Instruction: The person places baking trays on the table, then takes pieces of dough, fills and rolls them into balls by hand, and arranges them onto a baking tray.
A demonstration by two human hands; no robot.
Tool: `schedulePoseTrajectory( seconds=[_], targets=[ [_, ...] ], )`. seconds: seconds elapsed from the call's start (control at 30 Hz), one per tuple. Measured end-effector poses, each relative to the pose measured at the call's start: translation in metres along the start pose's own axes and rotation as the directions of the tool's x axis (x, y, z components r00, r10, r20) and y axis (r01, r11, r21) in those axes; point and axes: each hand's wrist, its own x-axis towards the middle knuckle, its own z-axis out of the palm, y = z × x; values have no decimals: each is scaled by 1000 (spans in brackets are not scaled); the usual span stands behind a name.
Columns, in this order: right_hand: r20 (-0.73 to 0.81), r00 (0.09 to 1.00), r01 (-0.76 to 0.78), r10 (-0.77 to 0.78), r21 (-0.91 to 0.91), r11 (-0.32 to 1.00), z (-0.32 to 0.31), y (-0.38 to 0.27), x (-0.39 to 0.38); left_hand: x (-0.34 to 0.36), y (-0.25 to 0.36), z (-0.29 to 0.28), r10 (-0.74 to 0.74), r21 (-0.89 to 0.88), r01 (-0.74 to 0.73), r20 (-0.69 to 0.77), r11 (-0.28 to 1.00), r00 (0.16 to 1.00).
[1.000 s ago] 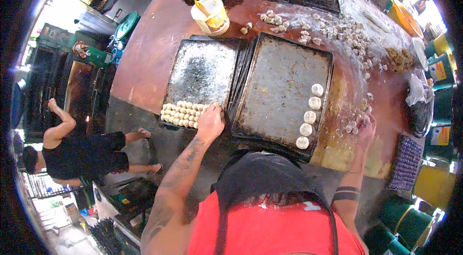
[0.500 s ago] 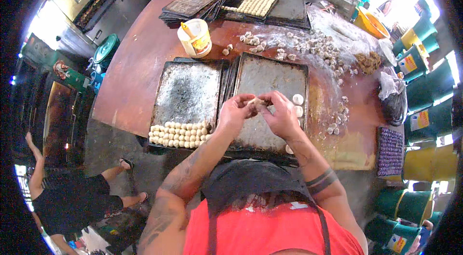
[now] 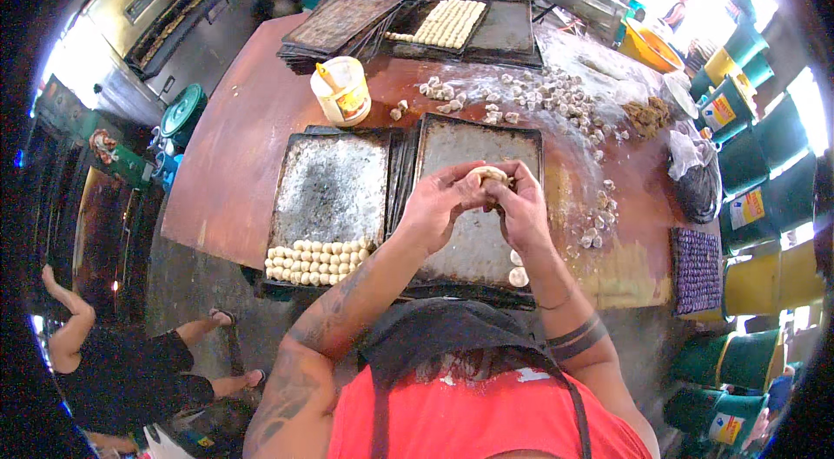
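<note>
Dough balls (image 3: 319, 262) on trays (image 3: 330, 185) show a bakery.

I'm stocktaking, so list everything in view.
Left tray, right tray: two, dark, front
Back trays: several, dark, far edge
Side tray: one, purple contents, right
Dough balls: many, cream, left tray
Rounds: two visible, pale, right tray
Dough: one, pale, held, centre
Tub: one, white, table
Lumps: many, grey, table's right
Table: one, brown, centre
Barrels: several, green, yellow, right
Basin: one, orange, back right
Co-worker: one, black clothes, left
Left hand, right hand: two, bare, centre
</note>
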Motion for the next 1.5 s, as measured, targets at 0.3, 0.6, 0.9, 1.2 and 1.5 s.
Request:
schedulePoseTrajectory(
  seconds=[0.3,0.6,0.9,1.2,1.5],
  targets=[
    [-18,879,318,-476,-722,614,-5,-26,-6,14,-22,26,285,332,-215,-178,918,942],
    [434,788,615,-438,-510,602,-47,-28,16,27,-43,12,-128,81,124,41,989,991],
    [58,994,-72,96,-316,946,-77,69,-27,35,-100,7,-282,14,308,-363,951,888],
    [-248,952,-281,177,-488,826,-166,89,84,34,-137,-2,273,922,2,-117,388,955],
    [287,935,302,-208,-952,44,-154,126,72,-49,-106,-41,-3,591,340,-496,731,868]
  ],
)
